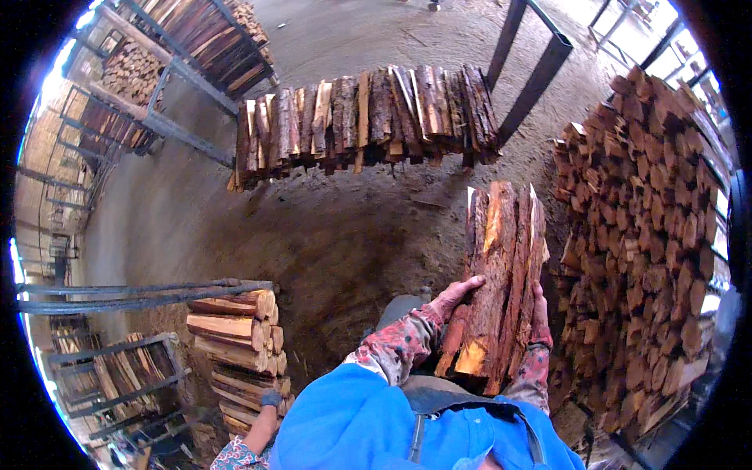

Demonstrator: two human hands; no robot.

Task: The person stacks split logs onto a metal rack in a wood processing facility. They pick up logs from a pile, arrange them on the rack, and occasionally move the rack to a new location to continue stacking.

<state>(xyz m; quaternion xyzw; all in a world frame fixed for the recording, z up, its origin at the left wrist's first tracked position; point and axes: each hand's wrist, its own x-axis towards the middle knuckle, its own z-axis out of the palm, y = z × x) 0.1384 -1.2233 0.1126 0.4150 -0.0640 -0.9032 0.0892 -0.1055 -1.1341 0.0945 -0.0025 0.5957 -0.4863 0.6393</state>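
A bundle of split firewood logs (pixel 501 266), with rough reddish bark and pale split faces, lies lengthwise in front of my body. My left hand (pixel 457 294) is closed on its left side, the thumb pressed over the bark. Against the right side of the bundle rests my right hand (pixel 539 313), gripping it; some of its fingers are hidden behind the wood. Beyond the far end of the bundle, a metal rack holds a row of stacked firewood (pixel 368 117).
A tall firewood stack (pixel 634 258) rises close on my right. At lower left, a co-worker's gloved hand (pixel 270 398) touches another log pile (pixel 235 337) beside metal bars (pixel 141 294). Upright steel posts (pixel 536 82) stand at the far rack's right end. More loaded racks (pixel 117 376) line the left.
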